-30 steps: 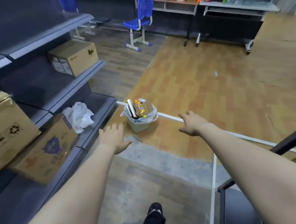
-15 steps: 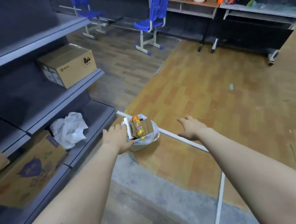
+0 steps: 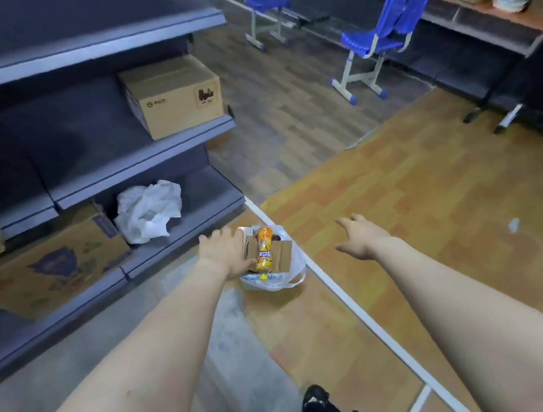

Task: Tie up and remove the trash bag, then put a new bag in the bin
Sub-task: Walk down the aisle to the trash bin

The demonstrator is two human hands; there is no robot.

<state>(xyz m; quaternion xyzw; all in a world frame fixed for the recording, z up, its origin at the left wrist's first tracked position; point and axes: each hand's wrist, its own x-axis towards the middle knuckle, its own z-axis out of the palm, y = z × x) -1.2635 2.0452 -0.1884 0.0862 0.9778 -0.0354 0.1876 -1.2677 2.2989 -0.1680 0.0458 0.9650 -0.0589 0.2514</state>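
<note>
Against the frame half a second back, the whole scene sits lower and closer: the grey shelving (image 3: 140,161) at nine to eleven o'clock fills more of the view, and a black shoe (image 3: 314,394) at six o'clock now shows beside the white floor line (image 3: 352,305). The blue chair (image 3: 385,35) at one o'clock has drifted right. On the middle shelf, the cardboard box (image 3: 176,94) at eleven o'clock reads "PICO" on its near face; a small dark stamp beside that is too blurred to read. The printed carton (image 3: 46,266) at nine o'clock carries purple artwork whose words cannot be made out. A crumpled white bag (image 3: 148,211) lies on the bottom shelf at ten o'clock. The trash bag (image 3: 286,273) lines the bin at the centre of the view, on the floor just left of the white line, stuffed with a brown carton and an orange bottle (image 3: 265,253) whose label lettering is unreadable. The left hand (image 3: 226,255) has moved over the bag's left rim, fingers spread, with contact unclear. The right hand (image 3: 360,237) hovers at three o'clock of the bag, fingers apart, gripping nothing.
</note>
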